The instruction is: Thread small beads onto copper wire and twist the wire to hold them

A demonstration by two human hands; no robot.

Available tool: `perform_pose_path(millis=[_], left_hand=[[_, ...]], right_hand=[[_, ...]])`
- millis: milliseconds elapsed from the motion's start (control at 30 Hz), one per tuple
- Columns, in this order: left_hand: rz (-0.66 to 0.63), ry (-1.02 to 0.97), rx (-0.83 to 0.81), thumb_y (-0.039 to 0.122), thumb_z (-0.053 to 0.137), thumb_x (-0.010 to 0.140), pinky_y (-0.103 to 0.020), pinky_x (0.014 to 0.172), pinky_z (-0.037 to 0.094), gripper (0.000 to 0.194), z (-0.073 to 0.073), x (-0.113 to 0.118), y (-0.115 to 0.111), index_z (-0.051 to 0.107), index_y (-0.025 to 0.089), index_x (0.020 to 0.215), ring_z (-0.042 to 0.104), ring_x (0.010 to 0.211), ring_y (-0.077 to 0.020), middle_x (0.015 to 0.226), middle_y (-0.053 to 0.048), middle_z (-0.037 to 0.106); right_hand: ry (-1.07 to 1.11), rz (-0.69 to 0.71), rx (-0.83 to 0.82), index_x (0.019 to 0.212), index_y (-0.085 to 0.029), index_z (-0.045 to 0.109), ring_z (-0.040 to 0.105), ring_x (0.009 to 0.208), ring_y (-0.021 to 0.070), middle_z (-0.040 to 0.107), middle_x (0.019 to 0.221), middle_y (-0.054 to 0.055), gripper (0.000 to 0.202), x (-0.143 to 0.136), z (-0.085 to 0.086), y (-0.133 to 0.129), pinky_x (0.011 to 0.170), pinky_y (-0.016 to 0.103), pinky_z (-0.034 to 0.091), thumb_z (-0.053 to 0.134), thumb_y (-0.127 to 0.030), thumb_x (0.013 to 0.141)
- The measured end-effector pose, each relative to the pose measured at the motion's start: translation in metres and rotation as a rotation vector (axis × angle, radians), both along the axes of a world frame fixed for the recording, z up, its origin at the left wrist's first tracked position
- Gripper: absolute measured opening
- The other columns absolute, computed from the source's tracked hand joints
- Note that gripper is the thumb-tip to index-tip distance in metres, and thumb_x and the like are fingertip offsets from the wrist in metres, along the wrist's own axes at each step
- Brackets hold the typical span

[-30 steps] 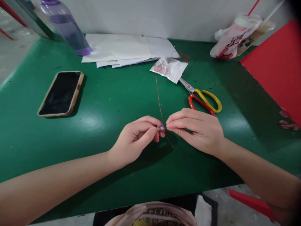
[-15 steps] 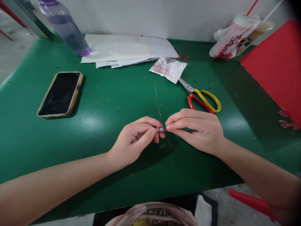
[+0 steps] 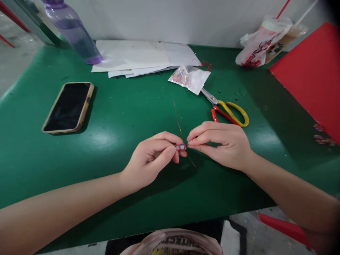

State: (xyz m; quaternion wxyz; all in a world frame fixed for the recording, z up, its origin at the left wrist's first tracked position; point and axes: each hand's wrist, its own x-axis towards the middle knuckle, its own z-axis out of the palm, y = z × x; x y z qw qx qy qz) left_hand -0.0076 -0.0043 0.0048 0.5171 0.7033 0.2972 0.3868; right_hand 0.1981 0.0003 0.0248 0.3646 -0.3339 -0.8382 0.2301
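Note:
My left hand (image 3: 155, 157) pinches a small beaded piece (image 3: 182, 146) between thumb and fingers; a bluish bead and a paler one show at the fingertips. Thin copper-coloured wire (image 3: 178, 122) runs from the piece, one end rising away from me and another slanting down to the right. My right hand (image 3: 221, 143) is closed in a pinch just right of the beads, its fingertips on what looks like a short bit of the same wire. Just beyond that hand lie scissors (image 3: 220, 106) with one yellow and one red handle.
On the green table (image 3: 119, 106) are a phone (image 3: 67, 106), a purple water bottle (image 3: 77, 37), stacked papers (image 3: 132, 53) and a small plastic bag of beads (image 3: 189, 78). Bagged drinks (image 3: 261, 44) with straws and a red board (image 3: 313, 74) stand at the right.
Both hands keep nearly the same place and grip. My right fingertips appear very slightly farther from the beads, and the view has shifted a little.

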Motion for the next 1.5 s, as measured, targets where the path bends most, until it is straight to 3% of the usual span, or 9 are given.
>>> perform_pose_path(millis=[633,867,967,1100,1267,1500], left_hand=[[0.071,0.001,0.051,0.006,0.040,0.087,-0.018,0.074,0.049,0.031,0.002,-0.002,-0.002,0.060,0.014,0.064,0.060,0.079,-0.0077,0.089,-0.002,0.058],[0.088,0.008,0.027,0.005,0.039,0.087,-0.018,0.073,0.049,0.034,0.001,-0.001,-0.002,0.059,0.014,0.062,0.061,0.077,-0.0072,0.089,-0.002,0.057],[0.104,0.020,0.014,0.006,0.040,0.087,-0.018,0.074,0.049,0.032,0.001,0.000,-0.001,0.059,0.014,0.062,0.061,0.078,-0.0074,0.088,-0.001,0.057],[0.100,0.044,0.020,0.006,0.041,0.086,-0.017,0.072,0.049,0.031,0.002,0.001,0.000,0.059,0.014,0.062,0.061,0.075,-0.0070,0.087,-0.001,0.058],[0.044,0.068,0.073,0.007,0.044,0.085,-0.017,0.071,0.049,0.028,0.003,0.002,0.000,0.061,0.015,0.064,0.061,0.076,-0.0078,0.086,-0.002,0.060],[0.029,0.118,0.173,0.006,0.046,0.083,-0.019,0.071,0.050,0.026,0.005,0.002,0.001,0.063,0.016,0.066,0.061,0.076,-0.0092,0.084,-0.002,0.063]], right_hand=[[-0.022,-0.028,-0.196,0.069,-0.022,0.066,0.062,0.072,0.0127,0.067,0.083,0.001,0.007,0.021,-0.001,0.020,0.066,0.028,0.051,0.065,-0.024,0.076],[-0.099,0.023,-0.233,0.071,-0.021,0.067,0.062,0.072,0.0125,0.067,0.081,0.000,0.007,0.029,0.001,0.028,0.066,0.027,0.051,0.064,-0.025,0.076],[-0.161,0.009,-0.191,0.082,-0.024,0.067,0.063,0.082,0.0146,0.068,0.089,0.000,0.007,0.029,0.005,0.026,0.076,0.029,0.051,0.065,-0.026,0.076],[-0.231,-0.029,-0.136,0.115,-0.028,0.056,0.060,0.096,0.0169,0.065,0.106,-0.001,0.043,0.022,0.008,0.014,0.086,0.031,0.049,0.067,-0.029,0.074],[-0.084,-0.038,-0.001,0.097,-0.023,0.064,0.062,0.090,0.0131,0.067,0.096,0.001,0.017,0.005,0.004,-0.002,0.079,0.026,0.051,0.058,-0.017,0.081],[0.069,-0.010,-0.053,0.083,-0.022,0.063,0.064,0.082,0.0119,0.068,0.084,0.000,0.013,-0.004,0.003,-0.010,0.073,0.024,0.053,0.059,-0.010,0.078]])
